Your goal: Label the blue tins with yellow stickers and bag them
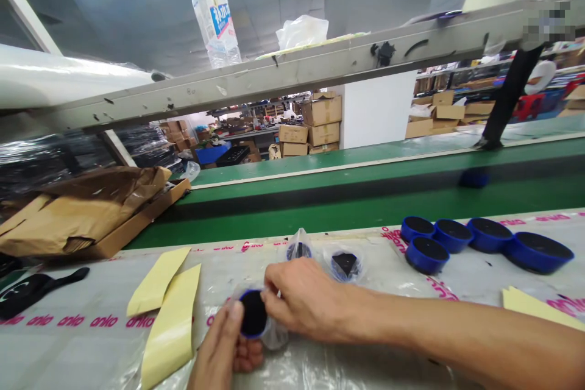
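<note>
My left hand [223, 341] grips a round blue piece with a black top [253, 313], its thumb on the near rim and its fingers curled underneath. Closed in a pinch, my right hand [306, 298] meets the far edge of the same piece. A clear plastic bag [275, 336] hangs around that side; whether the fingertips hold the bag or the rim is hidden. Just beyond my right hand lie a bagged blue piece [299, 250] and another black-topped piece in clear plastic [346, 265].
Several unwrapped blue pieces [427, 255] sit on the right. Yellow paper strips [171, 329] and a black strap-like item [36, 289] lie left. A cardboard tray [141, 219] borders the green conveyor belt [292, 210], which carries a blurred blue piece [474, 178]. Overhead, a shelf beam [256, 79] supports a bottle [217, 18].
</note>
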`<state>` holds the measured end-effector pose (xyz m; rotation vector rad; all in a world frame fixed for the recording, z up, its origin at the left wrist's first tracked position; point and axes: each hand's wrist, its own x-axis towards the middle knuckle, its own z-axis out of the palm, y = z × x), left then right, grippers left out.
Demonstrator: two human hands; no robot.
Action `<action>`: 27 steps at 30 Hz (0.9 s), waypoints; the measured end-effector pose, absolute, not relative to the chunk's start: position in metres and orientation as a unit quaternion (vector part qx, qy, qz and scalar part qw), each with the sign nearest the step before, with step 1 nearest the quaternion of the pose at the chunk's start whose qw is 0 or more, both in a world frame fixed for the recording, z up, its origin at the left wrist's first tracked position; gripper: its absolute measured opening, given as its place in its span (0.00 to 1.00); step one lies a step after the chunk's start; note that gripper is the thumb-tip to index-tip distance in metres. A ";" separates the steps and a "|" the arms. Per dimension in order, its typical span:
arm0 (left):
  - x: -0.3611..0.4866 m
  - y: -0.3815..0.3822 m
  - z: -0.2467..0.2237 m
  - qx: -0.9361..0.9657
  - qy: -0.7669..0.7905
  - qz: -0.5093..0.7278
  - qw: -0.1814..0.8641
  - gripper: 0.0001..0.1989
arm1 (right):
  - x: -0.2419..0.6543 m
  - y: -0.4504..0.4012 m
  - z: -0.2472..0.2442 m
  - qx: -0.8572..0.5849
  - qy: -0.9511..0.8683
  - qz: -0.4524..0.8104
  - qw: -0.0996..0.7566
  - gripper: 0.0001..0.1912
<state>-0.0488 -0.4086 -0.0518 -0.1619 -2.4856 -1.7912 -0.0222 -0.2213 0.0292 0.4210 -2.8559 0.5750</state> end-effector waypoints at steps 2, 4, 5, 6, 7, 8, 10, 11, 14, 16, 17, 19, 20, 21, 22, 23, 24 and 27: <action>-0.052 -0.402 -0.053 -0.038 -0.795 -0.605 -0.001 0.33 | -0.028 -0.217 0.025 0.134 -0.973 0.160 0.099 0.14; -0.058 -0.403 -0.053 -0.048 -0.798 -0.601 -0.010 0.34 | -0.034 -0.213 0.021 0.137 -0.978 0.124 0.093 0.12; -0.061 -0.404 -0.052 -0.062 -0.808 -0.585 -0.007 0.33 | -0.036 -0.211 0.019 0.135 -0.981 0.109 0.088 0.11; -0.063 -0.407 -0.051 -0.073 -0.824 -0.562 0.000 0.32 | -0.038 -0.209 0.019 0.129 -0.983 0.098 0.086 0.11; -0.065 -0.409 -0.050 -0.076 -0.841 -0.536 0.015 0.31 | -0.039 -0.206 0.020 0.119 -0.985 0.091 0.086 0.11; -0.065 -0.410 -0.048 -0.076 -0.856 -0.510 0.041 0.30 | -0.040 -0.204 0.022 0.109 -0.986 0.088 0.089 0.11; -0.063 -0.409 -0.045 -0.101 -0.873 -0.462 0.123 0.27 | -0.040 -0.198 0.027 0.094 -0.987 0.090 0.094 0.11; -0.061 -0.406 -0.044 -0.134 -0.872 -0.438 0.169 0.24 | -0.040 -0.196 0.030 0.091 -0.987 0.092 0.096 0.11; -0.058 -0.395 -0.043 -0.284 -0.859 -0.355 0.237 0.16 | -0.038 -0.194 0.037 0.087 -0.986 0.098 0.098 0.11; -0.060 -0.390 -0.046 -0.348 -0.861 -0.293 0.229 0.13 | -0.037 -0.195 0.040 0.086 -0.986 0.111 0.093 0.11; -0.062 -0.389 -0.047 -0.368 -0.863 -0.263 0.225 0.12 | -0.036 -0.196 0.041 0.083 -0.985 0.119 0.091 0.12; -0.066 -0.389 -0.050 -0.395 -0.863 -0.208 0.236 0.13 | -0.037 -0.196 0.041 0.077 -0.984 0.128 0.093 0.13; -0.069 -0.389 -0.051 -0.402 -0.861 -0.189 0.248 0.13 | -0.037 -0.195 0.040 0.073 -0.984 0.128 0.097 0.14; -0.070 -0.390 -0.052 -0.406 -0.858 -0.176 0.260 0.11 | -0.038 -0.194 0.040 0.070 -0.985 0.126 0.099 0.14; -0.071 -0.390 -0.051 -0.409 -0.856 -0.170 0.269 0.09 | -0.039 -0.194 0.039 0.069 -0.985 0.124 0.099 0.14; -0.072 -0.389 -0.049 -0.415 -0.852 -0.171 0.270 0.07 | -0.039 -0.192 0.039 0.073 -0.985 0.123 0.095 0.14; -0.071 -0.388 -0.047 -0.423 -0.849 -0.177 0.264 0.05 | -0.039 -0.191 0.040 0.082 -0.985 0.123 0.090 0.14; -0.067 -0.385 -0.039 -0.422 -0.848 -0.221 0.231 0.07 | -0.036 -0.186 0.042 0.123 -0.979 0.119 0.111 0.14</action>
